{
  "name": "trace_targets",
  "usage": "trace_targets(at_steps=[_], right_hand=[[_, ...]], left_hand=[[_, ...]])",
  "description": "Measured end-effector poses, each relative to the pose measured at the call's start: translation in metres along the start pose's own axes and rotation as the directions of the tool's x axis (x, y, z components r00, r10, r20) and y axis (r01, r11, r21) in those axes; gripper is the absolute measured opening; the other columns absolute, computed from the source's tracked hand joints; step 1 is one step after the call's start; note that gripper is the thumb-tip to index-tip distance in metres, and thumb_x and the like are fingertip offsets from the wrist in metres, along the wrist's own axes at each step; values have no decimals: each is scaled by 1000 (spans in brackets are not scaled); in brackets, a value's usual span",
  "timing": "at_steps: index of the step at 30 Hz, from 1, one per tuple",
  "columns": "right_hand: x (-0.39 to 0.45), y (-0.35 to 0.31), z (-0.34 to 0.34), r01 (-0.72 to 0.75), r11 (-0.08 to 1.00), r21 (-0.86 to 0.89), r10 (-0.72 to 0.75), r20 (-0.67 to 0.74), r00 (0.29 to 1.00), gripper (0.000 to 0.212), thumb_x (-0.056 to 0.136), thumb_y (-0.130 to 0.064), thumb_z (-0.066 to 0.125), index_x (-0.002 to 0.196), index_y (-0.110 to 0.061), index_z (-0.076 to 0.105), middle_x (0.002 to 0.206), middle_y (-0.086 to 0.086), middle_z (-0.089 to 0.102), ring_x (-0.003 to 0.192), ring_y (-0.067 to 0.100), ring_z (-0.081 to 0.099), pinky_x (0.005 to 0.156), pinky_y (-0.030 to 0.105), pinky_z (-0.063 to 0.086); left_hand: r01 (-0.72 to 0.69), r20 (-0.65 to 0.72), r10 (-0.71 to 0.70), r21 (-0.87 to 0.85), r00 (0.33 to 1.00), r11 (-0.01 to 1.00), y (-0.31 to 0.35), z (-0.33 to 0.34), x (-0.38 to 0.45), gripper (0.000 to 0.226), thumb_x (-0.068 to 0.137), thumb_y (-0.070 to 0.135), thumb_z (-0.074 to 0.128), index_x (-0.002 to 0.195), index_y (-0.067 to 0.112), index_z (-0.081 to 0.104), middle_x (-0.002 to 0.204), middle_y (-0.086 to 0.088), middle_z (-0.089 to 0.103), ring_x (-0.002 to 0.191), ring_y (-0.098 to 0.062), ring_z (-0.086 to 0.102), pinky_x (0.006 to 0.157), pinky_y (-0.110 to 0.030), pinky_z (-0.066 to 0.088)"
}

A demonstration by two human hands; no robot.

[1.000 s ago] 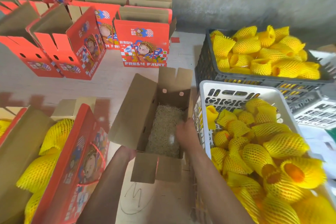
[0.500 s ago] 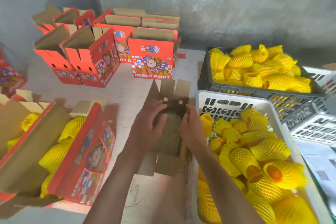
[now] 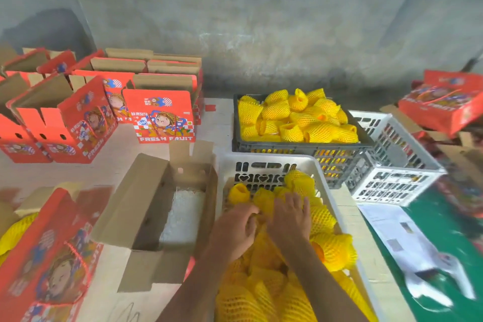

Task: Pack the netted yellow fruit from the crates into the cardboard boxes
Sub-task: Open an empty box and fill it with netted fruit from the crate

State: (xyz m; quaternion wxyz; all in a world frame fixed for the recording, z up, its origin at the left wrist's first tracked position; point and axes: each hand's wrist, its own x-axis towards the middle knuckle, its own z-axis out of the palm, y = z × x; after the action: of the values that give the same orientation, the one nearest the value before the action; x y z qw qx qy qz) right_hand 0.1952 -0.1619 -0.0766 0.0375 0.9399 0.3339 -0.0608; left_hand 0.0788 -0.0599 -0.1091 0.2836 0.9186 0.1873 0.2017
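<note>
Netted yellow fruit (image 3: 321, 219) fills a white crate (image 3: 269, 162) at the near right of the floor. Both hands are inside this crate, resting on top of the fruit. The left hand (image 3: 235, 230) has its fingers curled down into the pile, though whether they hold a fruit cannot be told. The right hand (image 3: 290, 217) lies flat with its fingers straight and slightly spread over the netting. Just left of the crate, touching its side, an open cardboard box (image 3: 146, 206) stands with its flaps out and pale padding (image 3: 183, 217) on its bottom. Farther back, a dark crate (image 3: 300, 148) holds more netted fruit, with an empty-looking white crate (image 3: 392, 165) to its right. At the near left, a red box (image 3: 52, 256) already holds yellow fruit. A group of red printed boxes (image 3: 159, 117) stands open at the far left by a grey wall (image 3: 261, 21).
</note>
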Motion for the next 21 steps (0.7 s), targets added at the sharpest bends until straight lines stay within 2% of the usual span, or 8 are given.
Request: trace_targets(at_steps=[2,5,8,10,13,15,17,21], right_hand=[[4,20,-3,-90,991,-100,94,31,995,53,104,-49,44,151,-25,44,166,12,26,156,39,13,125,62,7],[-1,37,-5,-159,986,-55,164,88,983,55,101,-57,45,143,-22,53,160,9,30,148,40,27,112,63,34],[-2,45,-5,-225,972,69,220,72,973,72,96,-63,54,149,-18,37,163,17,21,140,44,38,102,54,49],[3,52,-7,-273,951,147,263,84,961,79,92,-63,63,148,-16,32,156,23,29,135,43,47,99,46,51],[15,60,-11,-290,943,165,273,120,955,81,85,-62,73,142,-16,38,138,18,45,125,35,55,95,39,53],[22,59,-13,-302,938,170,281,135,950,82,80,-61,79,139,-15,43,131,16,51,120,32,58,94,38,54],[26,56,-12,-322,932,165,302,134,944,74,82,-51,80,139,-15,47,128,15,53,117,32,60,93,38,57],[27,55,-12,-315,931,182,296,125,947,53,93,-39,68,138,-21,48,126,15,52,115,33,60,86,38,53]], left_hand=[[-31,5,30,29,1000,999,-3,4,7,25,101,28,57,125,28,66,115,15,70,99,2,65,85,-20,56],[1,17,-1,-14,1000,1000,-2,3,13,23,101,31,59,122,29,66,112,17,70,93,6,63,77,-5,48],[3,50,-2,-16,999,1000,3,2,13,22,100,34,60,120,28,67,103,16,72,87,4,65,77,-15,56],[15,64,-12,-44,998,999,7,1,11,20,100,32,60,116,25,70,97,13,73,83,2,67,75,-26,60],[68,41,-64,-101,997,993,13,-5,11,19,101,31,60,110,20,74,93,9,75,82,-2,68,76,-30,60],[116,29,-114,-128,993,985,15,-8,10,20,101,33,60,109,21,74,93,10,75,84,-1,68,77,-27,60],[137,20,-136,-145,991,980,16,-10,10,20,101,35,59,108,22,74,91,13,74,83,1,68,76,-23,59],[101,-2,-104,-198,995,975,14,-12,6,18,102,31,59,104,22,74,85,18,71,80,2,68,70,-11,53]])
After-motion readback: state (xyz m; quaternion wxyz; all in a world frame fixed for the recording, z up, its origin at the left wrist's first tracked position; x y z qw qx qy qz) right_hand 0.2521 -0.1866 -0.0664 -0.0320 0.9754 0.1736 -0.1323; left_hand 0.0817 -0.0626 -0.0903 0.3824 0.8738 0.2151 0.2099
